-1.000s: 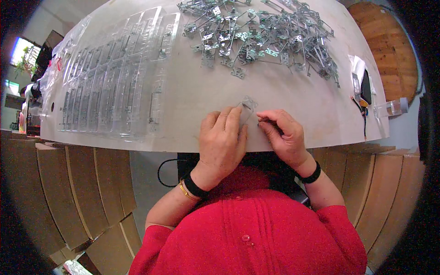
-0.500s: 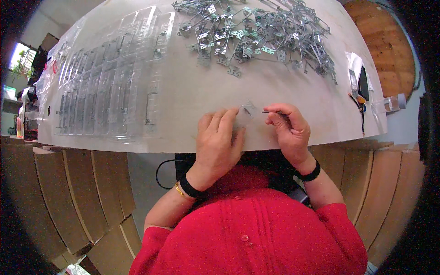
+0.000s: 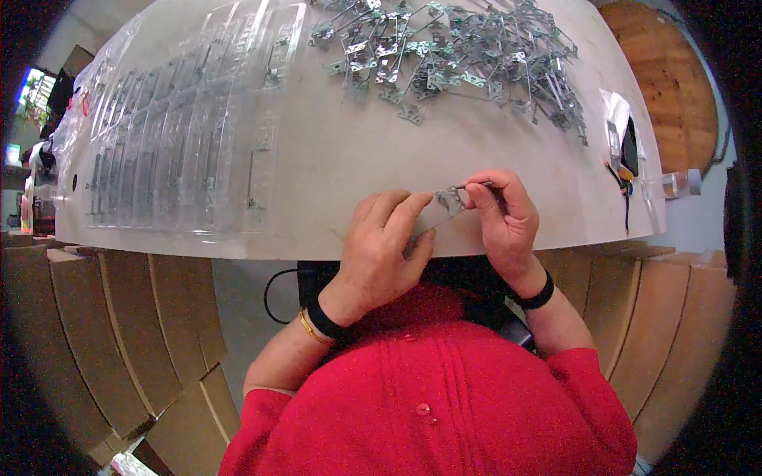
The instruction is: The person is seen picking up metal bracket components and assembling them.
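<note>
While a pale table (image 3: 333,166) fills most of the upper half of the frame, cardboard boxes (image 3: 91,333) stand below its edge at lower left and lower right. Clear trays (image 3: 270,143) with slim metal pieces in their slots lie at upper left, and a tangled pile (image 3: 444,63) of metal parts covers the top centre. Near the table's lower edge, at mid-frame, the left hand (image 3: 383,250) has bent fingers, its thumb and forefinger apart; I can't tell whether they grip anything. Just beside it, the right hand (image 3: 508,226) pinches a rod between thumb and forefinger, tips nearly together. A clear bottle (image 3: 681,184) sits at the table's right rim. Smallest are the grey plate (image 3: 451,200), between both hands' fingertips, and that thin dark rod (image 3: 463,187), reaching left to the plate's upper edge.
</note>
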Available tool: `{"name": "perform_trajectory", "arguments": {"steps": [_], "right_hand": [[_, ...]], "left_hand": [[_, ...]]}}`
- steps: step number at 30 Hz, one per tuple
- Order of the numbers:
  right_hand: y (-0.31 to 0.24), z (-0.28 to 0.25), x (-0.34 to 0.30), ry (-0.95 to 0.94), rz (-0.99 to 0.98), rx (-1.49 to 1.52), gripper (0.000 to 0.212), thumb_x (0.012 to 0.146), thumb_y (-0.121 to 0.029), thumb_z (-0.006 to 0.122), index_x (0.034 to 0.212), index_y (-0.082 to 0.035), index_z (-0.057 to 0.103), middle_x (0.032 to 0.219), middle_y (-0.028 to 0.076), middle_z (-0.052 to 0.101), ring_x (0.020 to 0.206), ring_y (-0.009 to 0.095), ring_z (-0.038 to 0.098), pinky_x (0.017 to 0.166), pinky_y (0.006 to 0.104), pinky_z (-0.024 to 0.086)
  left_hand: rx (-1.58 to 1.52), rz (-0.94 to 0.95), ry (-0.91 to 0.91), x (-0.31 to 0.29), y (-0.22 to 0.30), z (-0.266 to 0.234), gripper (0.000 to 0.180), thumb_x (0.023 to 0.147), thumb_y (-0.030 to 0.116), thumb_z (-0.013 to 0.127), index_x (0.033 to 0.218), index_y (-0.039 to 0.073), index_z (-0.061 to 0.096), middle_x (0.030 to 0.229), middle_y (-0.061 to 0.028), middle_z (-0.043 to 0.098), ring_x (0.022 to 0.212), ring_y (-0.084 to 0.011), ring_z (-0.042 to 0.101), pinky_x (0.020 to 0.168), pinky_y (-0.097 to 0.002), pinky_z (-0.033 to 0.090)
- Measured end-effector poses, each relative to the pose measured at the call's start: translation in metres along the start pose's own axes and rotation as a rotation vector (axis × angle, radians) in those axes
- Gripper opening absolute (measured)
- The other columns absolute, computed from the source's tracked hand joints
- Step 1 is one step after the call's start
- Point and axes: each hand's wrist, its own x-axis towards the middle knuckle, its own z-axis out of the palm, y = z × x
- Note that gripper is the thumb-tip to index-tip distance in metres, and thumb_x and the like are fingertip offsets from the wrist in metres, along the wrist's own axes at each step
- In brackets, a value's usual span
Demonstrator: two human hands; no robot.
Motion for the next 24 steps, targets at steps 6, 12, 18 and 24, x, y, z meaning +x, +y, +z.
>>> {"name": "perform_trajectory", "arguments": {"steps": [6,12,18,24], "right_hand": [[0.0007,0.0002,0.0033,-0.025,-0.052,-0.095,0.010,0.097,-0.011,0.071,0.104,-0.006,0.066,0.092,0.006,0.067,0.078,0.015,0.063,0.070,0.0283,0.051],[-0.0041,0.0009,0.0059,-0.037,-0.107,-0.174,0.010,0.096,-0.010,0.071,0.102,-0.006,0.065,0.091,0.007,0.066,0.077,0.017,0.063,0.069,0.0292,0.051],[-0.0023,0.0015,0.0048,-0.042,-0.083,-0.143,0.009,0.096,-0.010,0.071,0.101,-0.005,0.065,0.091,0.007,0.065,0.077,0.019,0.063,0.069,0.0293,0.051],[-0.0069,0.0016,0.0072,-0.044,-0.129,-0.179,0.009,0.094,-0.008,0.072,0.100,-0.005,0.066,0.091,0.009,0.066,0.077,0.019,0.064,0.069,0.0300,0.051]], "left_hand": [[-0.021,-0.012,0.007,-0.0004,-0.0021,0.0006,0.051,0.076,0.006,0.078,0.125,0.005,0.065,0.111,-0.0196,0.064,0.102,-0.0375,0.063,0.087,-0.0441,0.053],[-0.041,-0.012,0.004,-0.0015,-0.0033,0.0013,0.051,0.076,0.007,0.079,0.125,0.005,0.065,0.111,-0.0197,0.065,0.100,-0.0375,0.064,0.086,-0.0440,0.054],[-0.040,-0.005,0.015,-0.0014,-0.0036,0.0017,0.051,0.076,0.008,0.080,0.124,0.005,0.065,0.111,-0.0201,0.065,0.099,-0.0375,0.064,0.085,-0.0442,0.054],[-0.039,0.002,0.018,-0.0020,-0.0040,0.0018,0.051,0.076,0.008,0.080,0.124,0.005,0.065,0.111,-0.0198,0.065,0.099,-0.0373,0.065,0.083,-0.0440,0.055]]}}
